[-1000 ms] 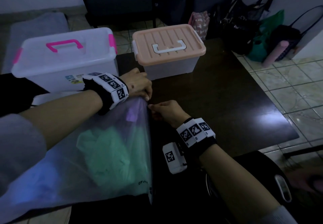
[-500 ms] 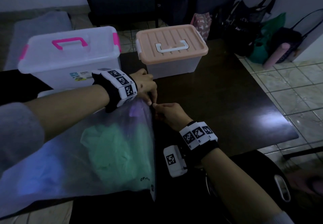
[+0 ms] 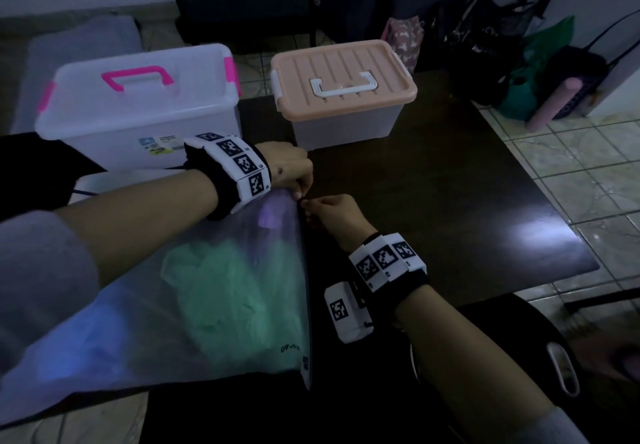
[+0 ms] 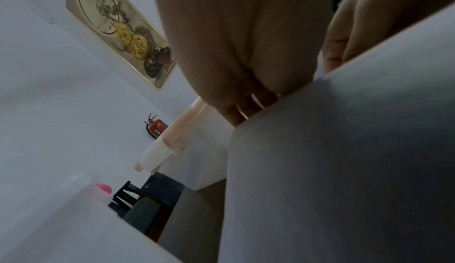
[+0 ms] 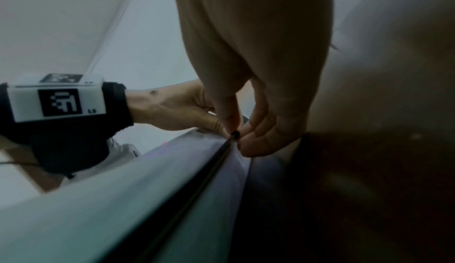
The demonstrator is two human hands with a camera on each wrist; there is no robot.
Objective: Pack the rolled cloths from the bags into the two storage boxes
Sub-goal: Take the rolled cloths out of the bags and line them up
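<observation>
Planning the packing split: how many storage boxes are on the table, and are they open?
2, both lidded. The clear plastic box with pink handle stands at the table's far left; the translucent box with peach lid stands to its right. None other is visible.

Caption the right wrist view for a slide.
Right hand pinches the zip slider while left hand holds the bag corner.
</observation>
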